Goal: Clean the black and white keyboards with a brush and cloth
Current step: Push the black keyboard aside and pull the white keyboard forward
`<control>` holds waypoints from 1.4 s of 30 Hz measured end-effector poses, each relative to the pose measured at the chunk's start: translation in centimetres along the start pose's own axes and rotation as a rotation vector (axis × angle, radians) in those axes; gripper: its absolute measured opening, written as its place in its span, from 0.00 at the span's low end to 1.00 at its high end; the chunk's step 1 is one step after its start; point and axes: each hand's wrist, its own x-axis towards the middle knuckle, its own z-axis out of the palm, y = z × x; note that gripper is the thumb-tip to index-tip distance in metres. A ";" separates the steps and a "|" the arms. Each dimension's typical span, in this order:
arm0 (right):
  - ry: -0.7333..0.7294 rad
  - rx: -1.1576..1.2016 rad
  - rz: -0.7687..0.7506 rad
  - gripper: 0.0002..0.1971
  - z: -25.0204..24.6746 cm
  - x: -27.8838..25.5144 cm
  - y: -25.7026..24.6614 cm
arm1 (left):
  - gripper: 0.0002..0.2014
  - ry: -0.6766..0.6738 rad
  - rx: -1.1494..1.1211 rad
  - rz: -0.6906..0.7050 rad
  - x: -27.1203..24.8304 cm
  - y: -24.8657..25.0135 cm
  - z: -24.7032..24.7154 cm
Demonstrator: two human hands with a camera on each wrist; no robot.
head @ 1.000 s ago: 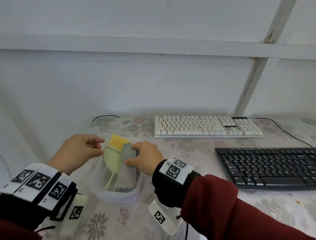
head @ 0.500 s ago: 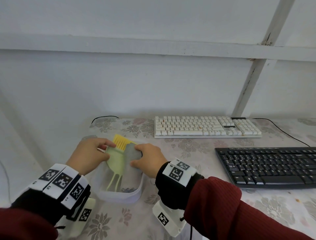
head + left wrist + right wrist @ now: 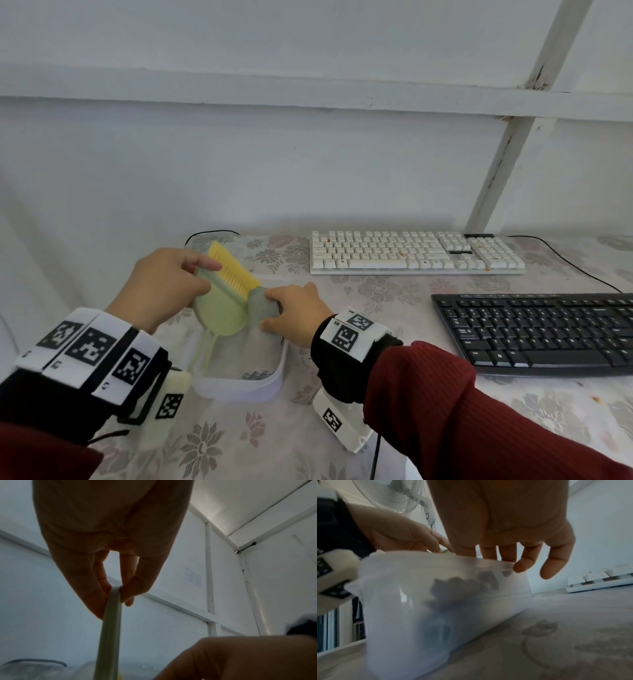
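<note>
Both hands take tools above the translucent plastic box (image 3: 274,380).
Left hand (image 3: 161,291) pinches the pale green brush with yellow bristles (image 3: 222,308); right hand (image 3: 298,315) pinches the grey cloth (image 3: 262,303). White keyboard (image 3: 411,253) and black keyboard (image 3: 541,329) lie well apart, to the right.

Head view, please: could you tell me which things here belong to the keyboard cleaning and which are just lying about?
For the job:
brush, pinched by left hand
cloth, gripped by right hand
white keyboard
black keyboard

Lying about:
plastic tub
fan
</note>
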 end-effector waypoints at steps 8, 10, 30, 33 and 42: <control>-0.033 -0.322 0.029 0.19 0.9 0.5 -0.2 | 0.19 0.062 0.034 0.053 -0.4 1.6 -1.2; -0.001 -0.331 0.024 0.19 0.7 0.4 -0.4 | 0.19 0.024 -0.062 0.017 -0.2 1.5 -1.1; -0.033 -0.111 -0.066 0.25 -1.4 -3.9 0.5 | 0.16 -0.264 0.079 -0.197 0.7 -2.9 0.0; -0.019 -0.108 -0.038 0.27 -2.8 -5.3 2.1 | 0.14 -0.208 0.215 -0.121 0.6 -2.3 0.3; 0.087 -0.037 0.122 0.33 -9.5 -11.7 11.9 | 0.19 -0.246 0.169 0.032 -3.8 6.2 6.1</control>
